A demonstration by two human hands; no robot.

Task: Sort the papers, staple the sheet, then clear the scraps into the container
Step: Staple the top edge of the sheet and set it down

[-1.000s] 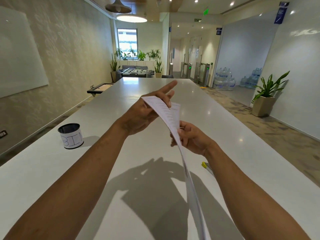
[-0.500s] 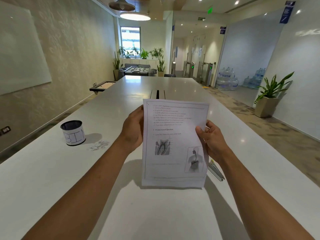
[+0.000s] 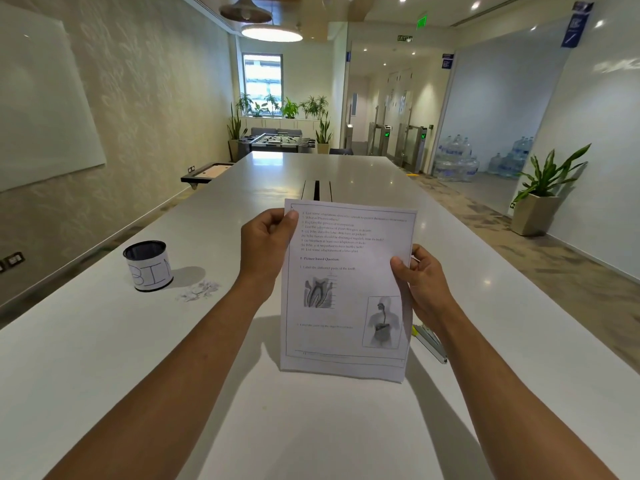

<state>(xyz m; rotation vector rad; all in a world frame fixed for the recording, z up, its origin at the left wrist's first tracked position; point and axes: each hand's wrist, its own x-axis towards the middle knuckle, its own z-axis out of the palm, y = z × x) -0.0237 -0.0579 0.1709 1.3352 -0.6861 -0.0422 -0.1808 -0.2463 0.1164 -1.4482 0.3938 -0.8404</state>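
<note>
A: Where is the sheet (image 3: 346, 289)?

B: Up in front of the person, above the table (image 3: 104, 375), printed side toward the camera. It hangs upright, tilted a little so its top leans left. Text lines fill the upper half; a tooth drawing sits mid-left and a torso drawing lower right.

A: How do the hands hold it?

B: The left hand (image 3: 266, 242) pinches the top left corner, thumb on the front, the other fingers curled behind the paper. The right hand (image 3: 420, 282) grips the right edge about halfway down, thumb pressed on the front, fingers wrapped behind. Both are closed on the sheet. Whether more than one page is in the grip cannot be told.

A: And the container?

B: The bin (image 3: 148, 265), a dark can with a white label lettered "BI" and a partly turned third letter, stands upright on the table well to the left of the sheet. Its inside is too dark to read.

A: Scraps?

B: The scraps (image 3: 199, 289) lie in a small loose pile on the table just right of the bin, apart from it.

A: Anything else close by?

B: The stapler (image 3: 429, 342), with a yellow tip, lies on the table below the right wrist, partly hidden by the sheet and forearm.
</note>
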